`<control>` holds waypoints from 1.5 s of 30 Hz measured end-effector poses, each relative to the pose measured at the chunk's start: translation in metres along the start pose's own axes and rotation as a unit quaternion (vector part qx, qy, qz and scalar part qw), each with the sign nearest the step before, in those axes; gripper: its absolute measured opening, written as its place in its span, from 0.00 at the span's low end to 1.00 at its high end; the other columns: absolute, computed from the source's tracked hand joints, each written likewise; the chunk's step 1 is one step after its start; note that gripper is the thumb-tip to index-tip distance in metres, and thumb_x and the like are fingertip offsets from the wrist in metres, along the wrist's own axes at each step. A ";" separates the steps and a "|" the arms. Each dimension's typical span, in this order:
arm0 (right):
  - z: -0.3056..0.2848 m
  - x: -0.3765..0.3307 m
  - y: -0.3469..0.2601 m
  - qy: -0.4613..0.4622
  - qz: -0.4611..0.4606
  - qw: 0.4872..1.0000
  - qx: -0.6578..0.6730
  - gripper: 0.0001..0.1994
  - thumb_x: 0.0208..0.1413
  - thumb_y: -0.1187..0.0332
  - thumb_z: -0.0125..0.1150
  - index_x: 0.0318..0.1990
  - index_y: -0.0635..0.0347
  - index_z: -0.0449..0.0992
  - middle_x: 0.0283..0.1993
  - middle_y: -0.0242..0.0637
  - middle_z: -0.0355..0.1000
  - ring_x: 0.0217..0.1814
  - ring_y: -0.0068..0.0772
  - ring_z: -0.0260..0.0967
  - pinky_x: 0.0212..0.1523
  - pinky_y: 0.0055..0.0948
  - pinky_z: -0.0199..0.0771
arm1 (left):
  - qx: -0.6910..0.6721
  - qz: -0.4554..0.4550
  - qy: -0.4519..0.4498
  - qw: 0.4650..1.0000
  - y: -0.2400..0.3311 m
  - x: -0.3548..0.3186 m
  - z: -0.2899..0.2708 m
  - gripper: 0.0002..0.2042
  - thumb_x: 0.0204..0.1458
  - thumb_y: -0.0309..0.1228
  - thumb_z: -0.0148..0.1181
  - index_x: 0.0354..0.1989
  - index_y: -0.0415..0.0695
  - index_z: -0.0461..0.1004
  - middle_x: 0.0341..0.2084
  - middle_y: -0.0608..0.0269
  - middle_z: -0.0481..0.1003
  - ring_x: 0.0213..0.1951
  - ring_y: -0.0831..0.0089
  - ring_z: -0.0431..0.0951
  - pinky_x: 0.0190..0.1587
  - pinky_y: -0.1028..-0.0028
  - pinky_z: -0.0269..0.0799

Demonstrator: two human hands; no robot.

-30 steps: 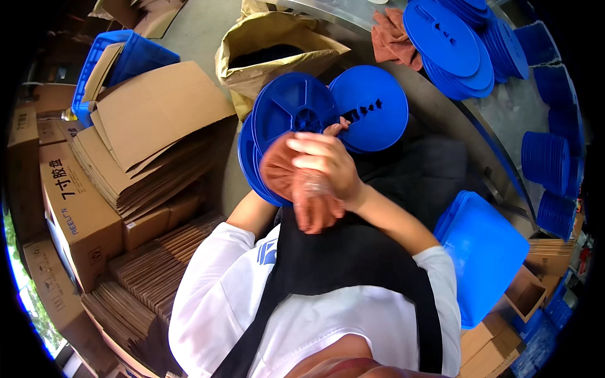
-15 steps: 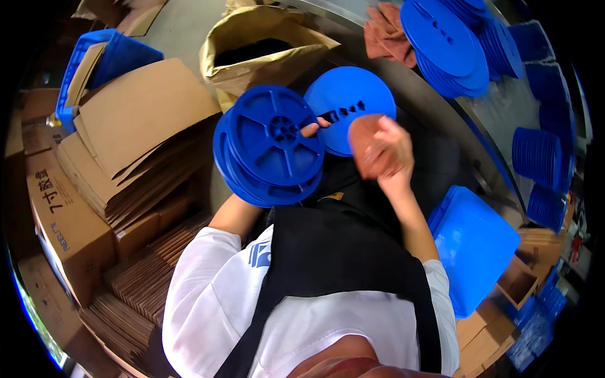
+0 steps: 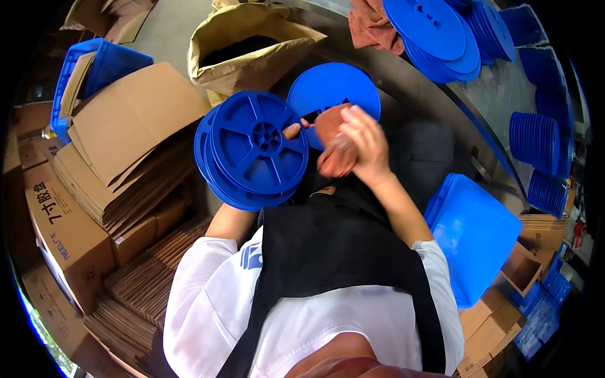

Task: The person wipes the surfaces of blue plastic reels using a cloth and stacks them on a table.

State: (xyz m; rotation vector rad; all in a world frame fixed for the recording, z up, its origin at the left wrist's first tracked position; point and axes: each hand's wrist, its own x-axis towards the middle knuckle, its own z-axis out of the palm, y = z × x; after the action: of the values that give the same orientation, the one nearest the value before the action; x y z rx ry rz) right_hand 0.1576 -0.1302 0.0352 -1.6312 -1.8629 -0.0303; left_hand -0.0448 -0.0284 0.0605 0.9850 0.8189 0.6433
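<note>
My left hand [image 3: 292,131] is mostly hidden behind several blue plastic reels [image 3: 239,160] with spoked faces. Only its fingertips show, at the right rim of the front reel. A flat blue disc [image 3: 331,82] with slots near its middle is beside these fingertips, tilted up; whether they grip it too I cannot tell. In my right hand [image 3: 368,148] is a reddish-brown cloth [image 3: 337,126], bunched under the fingers and held over the lower part of the disc, hiding some of its slots. Whether the cloth touches the disc I cannot make out.
Ahead stands an open yellowish sack [image 3: 208,69] with dark contents. Stacked blue discs [image 3: 435,38] and another brown cloth [image 3: 372,28] lie on the metal bench at far right. A blue bin [image 3: 476,236] is at my right; flattened cardboard [image 3: 138,120] fills the left.
My right hand with the cloth has moved left, over the disc's lower part. The reels and disc have shifted slightly left in view, along with much of the scene.
</note>
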 end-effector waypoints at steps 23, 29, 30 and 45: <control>-0.003 0.015 0.045 0.015 -0.052 0.996 0.067 0.12 0.50 0.73 0.62 0.44 0.56 0.75 0.55 0.37 0.73 0.61 0.39 0.68 0.59 0.35 0.69 | -0.157 -0.021 0.013 0.987 0.007 -0.001 0.003 0.18 0.53 0.25 0.64 0.53 0.38 0.70 0.41 0.59 0.77 0.45 0.72 0.77 0.49 0.76 0.72; 0.000 0.020 0.075 0.255 0.494 0.704 0.441 0.16 0.59 0.72 0.59 0.52 0.68 0.71 0.53 0.37 0.70 0.53 0.25 0.69 0.54 0.26 0.68 | -0.091 -0.008 -0.017 0.996 0.006 0.010 0.003 0.22 0.54 0.26 0.62 0.57 0.38 0.67 0.44 0.57 0.75 0.48 0.70 0.75 0.52 0.74 0.72; -0.003 0.023 0.070 0.255 0.493 0.704 0.443 0.16 0.59 0.72 0.59 0.52 0.68 0.71 0.53 0.37 0.70 0.53 0.25 0.69 0.54 0.26 0.68 | -0.086 -0.006 -0.019 0.996 0.007 0.010 0.003 0.22 0.55 0.26 0.62 0.58 0.38 0.67 0.45 0.57 0.75 0.49 0.70 0.75 0.52 0.74 0.72; 0.014 0.024 -0.064 0.093 0.144 0.938 0.300 0.17 0.46 0.73 0.68 0.45 0.63 0.72 0.50 0.46 0.73 0.54 0.48 0.71 0.58 0.38 0.67 | -0.126 0.026 -0.034 0.991 -0.008 0.017 0.005 0.28 0.53 0.27 0.64 0.63 0.38 0.62 0.49 0.49 0.72 0.51 0.66 0.75 0.54 0.72 0.72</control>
State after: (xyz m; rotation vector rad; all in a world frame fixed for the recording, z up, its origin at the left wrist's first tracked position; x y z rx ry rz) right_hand 0.0942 -0.1172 0.0606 -1.3848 -1.2968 0.4512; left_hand -0.0306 -0.0206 0.0500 0.7963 0.6355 0.7343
